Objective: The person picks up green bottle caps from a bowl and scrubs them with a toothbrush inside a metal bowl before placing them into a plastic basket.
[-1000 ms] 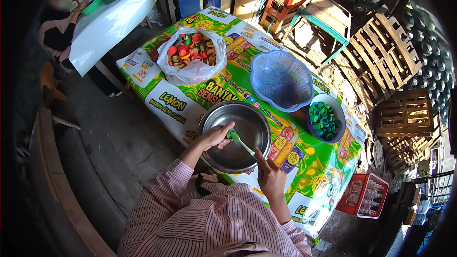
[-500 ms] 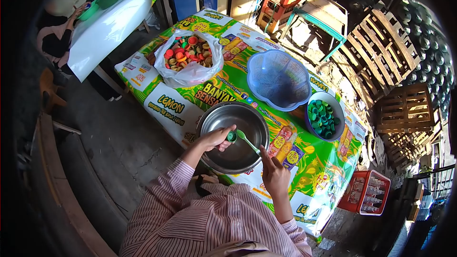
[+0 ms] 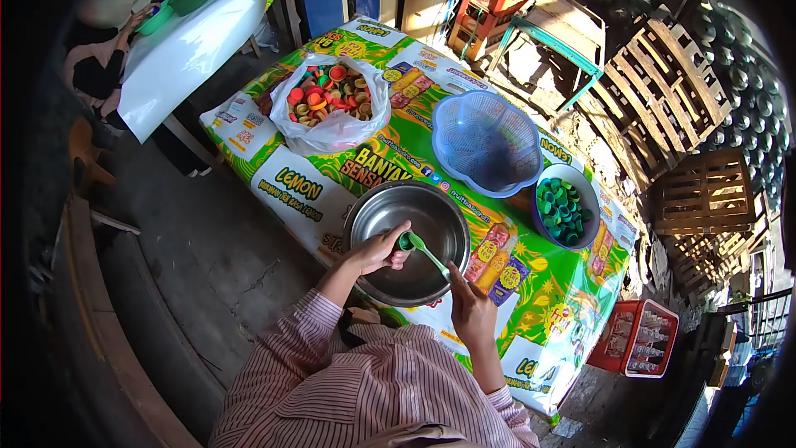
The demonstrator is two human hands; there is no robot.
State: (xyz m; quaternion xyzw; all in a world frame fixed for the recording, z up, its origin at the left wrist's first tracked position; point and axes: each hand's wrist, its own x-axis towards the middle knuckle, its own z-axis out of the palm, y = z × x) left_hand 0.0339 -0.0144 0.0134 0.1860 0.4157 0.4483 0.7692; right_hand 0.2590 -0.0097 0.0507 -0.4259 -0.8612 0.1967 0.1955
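Observation:
Over a steel basin [image 3: 448, 220], my left hand [image 3: 377, 253] is closed around a green bottle cap [image 3: 405, 241], its open side turned to the right. My right hand [image 3: 473, 313] grips the handle of a green and white toothbrush [image 3: 432, 258]. The brush's head meets the cap, and its bristles are hidden there. The bottom of the basin shows bare metal. Green caps [image 3: 560, 203] fill a bowl [image 3: 590, 236] to the right. Behind the basin, a white plastic bag [image 3: 332, 134] holds many red, green and yellow caps [image 3: 336, 93].
A blue plastic colander [image 3: 477, 137] stands behind the basin on the printed tablecloth [image 3: 290, 185]. On the floor at right is a red crate [image 3: 634, 337] of glass bottles. Wooden pallets [image 3: 667, 83] lean beyond. Another person [image 3: 99, 75] sits at a white table [image 3: 195, 46] at far left.
The toothbrush head has moved left from beside the cap to meet its opening. My right hand has shifted slightly left and down; my left hand stays nearly still.

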